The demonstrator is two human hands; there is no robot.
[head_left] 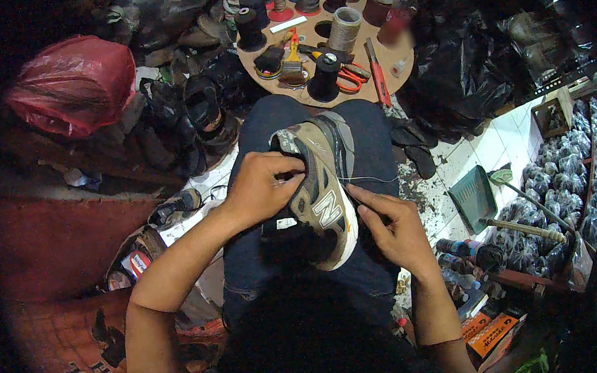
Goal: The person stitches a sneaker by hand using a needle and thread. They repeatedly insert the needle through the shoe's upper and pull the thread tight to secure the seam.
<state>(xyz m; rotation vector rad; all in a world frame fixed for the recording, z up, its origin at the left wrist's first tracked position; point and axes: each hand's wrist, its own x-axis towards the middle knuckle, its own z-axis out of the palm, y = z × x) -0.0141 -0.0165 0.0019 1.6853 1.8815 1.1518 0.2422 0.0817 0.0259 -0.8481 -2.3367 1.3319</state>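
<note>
A brown-grey sneaker (316,185) with a white sole edge and a pale side emblem lies across my lap, on dark trousers (241,262). My left hand (263,186) is closed at its collar, with the fingertips curled into the shoe opening and partly hidden. On the other side, my right hand (390,224) is at the sole edge, its thumb and forefinger closed. Whatever lies between them is too small to make out. A thin pale thread (372,178) runs off to the right from the sole, just above those fingertips.
Ahead, a round board (275,85) carries thread spools (345,29), orange-handled scissors (353,79), a brush (293,66) and a red cutter (377,73). A red plastic bag (73,85) sits left. At right are a green dustpan (473,199) and several bagged items (560,171).
</note>
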